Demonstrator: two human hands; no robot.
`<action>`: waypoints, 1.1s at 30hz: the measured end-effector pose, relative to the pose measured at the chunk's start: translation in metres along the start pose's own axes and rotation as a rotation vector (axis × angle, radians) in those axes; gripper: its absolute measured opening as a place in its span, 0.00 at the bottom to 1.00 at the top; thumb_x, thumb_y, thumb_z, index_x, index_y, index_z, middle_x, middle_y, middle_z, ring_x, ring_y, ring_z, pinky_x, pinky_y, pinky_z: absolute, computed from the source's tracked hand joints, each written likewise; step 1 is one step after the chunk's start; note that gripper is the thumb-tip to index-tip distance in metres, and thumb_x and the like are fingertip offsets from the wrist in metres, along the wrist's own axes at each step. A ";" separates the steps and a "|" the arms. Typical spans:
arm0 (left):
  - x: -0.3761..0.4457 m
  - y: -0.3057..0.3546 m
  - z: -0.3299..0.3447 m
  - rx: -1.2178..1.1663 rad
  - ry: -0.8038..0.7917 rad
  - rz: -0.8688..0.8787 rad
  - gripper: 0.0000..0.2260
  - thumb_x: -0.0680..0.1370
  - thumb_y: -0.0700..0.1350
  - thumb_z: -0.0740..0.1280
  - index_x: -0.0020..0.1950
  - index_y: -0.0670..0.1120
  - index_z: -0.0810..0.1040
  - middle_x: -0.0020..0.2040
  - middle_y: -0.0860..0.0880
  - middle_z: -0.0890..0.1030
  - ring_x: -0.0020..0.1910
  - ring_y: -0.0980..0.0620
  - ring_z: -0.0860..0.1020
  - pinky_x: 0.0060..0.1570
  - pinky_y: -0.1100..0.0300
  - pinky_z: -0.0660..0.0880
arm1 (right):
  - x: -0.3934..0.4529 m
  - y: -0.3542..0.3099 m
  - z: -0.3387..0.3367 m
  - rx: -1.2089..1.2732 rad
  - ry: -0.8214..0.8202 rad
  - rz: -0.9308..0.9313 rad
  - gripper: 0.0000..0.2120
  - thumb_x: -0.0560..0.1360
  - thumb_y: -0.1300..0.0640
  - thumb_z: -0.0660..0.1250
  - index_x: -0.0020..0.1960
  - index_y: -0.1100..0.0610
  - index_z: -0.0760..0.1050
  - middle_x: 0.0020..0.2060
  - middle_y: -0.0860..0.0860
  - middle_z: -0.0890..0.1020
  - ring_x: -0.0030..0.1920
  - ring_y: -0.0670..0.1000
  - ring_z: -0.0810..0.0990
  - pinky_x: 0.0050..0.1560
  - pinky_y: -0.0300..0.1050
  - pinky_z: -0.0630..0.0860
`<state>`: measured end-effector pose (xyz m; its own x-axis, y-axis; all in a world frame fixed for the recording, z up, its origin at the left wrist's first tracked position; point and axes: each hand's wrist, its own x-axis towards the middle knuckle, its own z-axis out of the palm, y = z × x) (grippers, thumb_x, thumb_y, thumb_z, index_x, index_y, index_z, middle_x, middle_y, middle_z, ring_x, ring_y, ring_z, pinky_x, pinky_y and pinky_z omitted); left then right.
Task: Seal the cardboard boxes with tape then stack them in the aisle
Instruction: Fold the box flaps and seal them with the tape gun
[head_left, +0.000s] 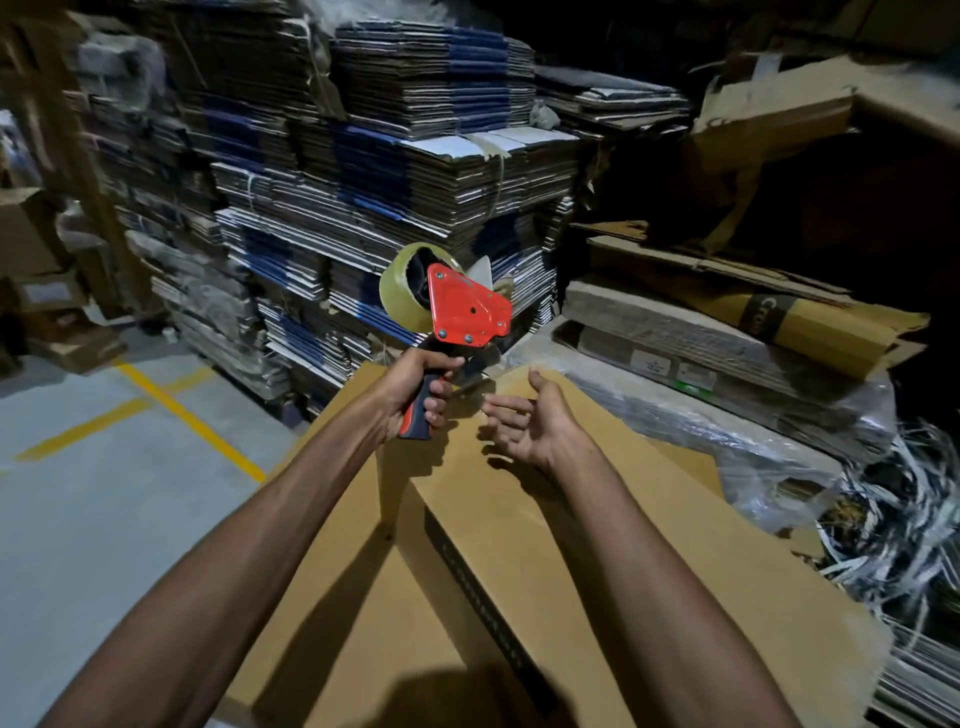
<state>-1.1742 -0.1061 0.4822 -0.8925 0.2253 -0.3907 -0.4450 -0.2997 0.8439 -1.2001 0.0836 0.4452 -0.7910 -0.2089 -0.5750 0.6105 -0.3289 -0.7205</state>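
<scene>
A: Nearest to us lies one cardboard box (519, 597), brown, its top flaps folded in; a dark printed band runs along one flap. Its near end is cut off by the lower frame edge.

B: Count of hands?

A: Two, both held above the far end of the box. Our left hand (415, 389) grips the handle of one tape dispenser (457, 322), fingers curled fully round the red and black grip. The red side plate points up, and one roll of clear tape (400, 291) sits on its far side, partly hidden by the plate. Our right hand (530, 421) is just beside the handle, palm turned up, fingers spread and loosely bent, holding nothing.

B: Is the tape touching the box?

A: We cannot tell; the blade end is blurred, and the dispenser stands above the flaps.

B: Surroundings?

A: Behind, stacks of flattened cartons (395, 171), too many to count, some blurred at left. At right, flat cardboard sheets (727, 332) on a plastic-wrapped pile, and a tangle of white strapping (898, 525), cut off by the frame. Two yellow floor lines (176, 410) cross on the grey concrete floor (104, 519).
</scene>
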 end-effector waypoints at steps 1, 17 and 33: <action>0.000 0.001 0.002 0.030 0.005 -0.001 0.09 0.82 0.45 0.64 0.44 0.49 0.67 0.26 0.53 0.63 0.18 0.56 0.61 0.20 0.66 0.59 | 0.000 -0.005 0.005 0.027 -0.021 0.016 0.33 0.84 0.38 0.57 0.50 0.67 0.83 0.40 0.60 0.87 0.28 0.54 0.80 0.26 0.38 0.70; -0.004 0.033 -0.007 0.713 0.137 0.248 0.05 0.80 0.39 0.69 0.45 0.41 0.82 0.29 0.48 0.68 0.22 0.51 0.63 0.24 0.60 0.61 | 0.050 -0.097 0.002 -0.782 0.252 -0.519 0.12 0.79 0.71 0.64 0.38 0.68 0.80 0.25 0.57 0.78 0.19 0.47 0.72 0.21 0.37 0.67; 0.035 0.009 -0.065 0.829 0.227 0.186 0.15 0.77 0.37 0.72 0.31 0.44 0.75 0.22 0.53 0.71 0.20 0.55 0.67 0.24 0.60 0.64 | 0.143 -0.119 -0.052 -1.155 0.571 -0.620 0.11 0.74 0.55 0.79 0.43 0.65 0.86 0.36 0.57 0.86 0.34 0.52 0.84 0.39 0.55 0.85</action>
<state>-1.2146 -0.1613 0.4517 -0.9776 0.0238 -0.2091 -0.1728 0.4767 0.8619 -1.3838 0.1406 0.4283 -0.9825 0.1726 0.0695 0.0856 0.7509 -0.6549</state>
